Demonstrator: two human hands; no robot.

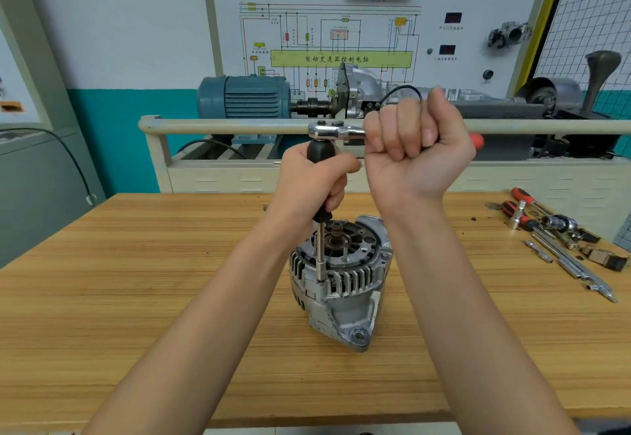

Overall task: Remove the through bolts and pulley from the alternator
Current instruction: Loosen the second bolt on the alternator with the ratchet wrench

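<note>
Alternator (341, 281) stands on end at mid-counter (136, 298), unclamped. Cast metal body, likely heavy and stiff, but may twist under torque; ribbed sides offer the best hold. Left hand (314, 181) grasps the black driver handle (319, 151), its shaft (321, 253) upright on a through bolt at the rim. Right hand (415, 151), raised with wrist bent, is clenched round the ratchet (336, 131).
</note>
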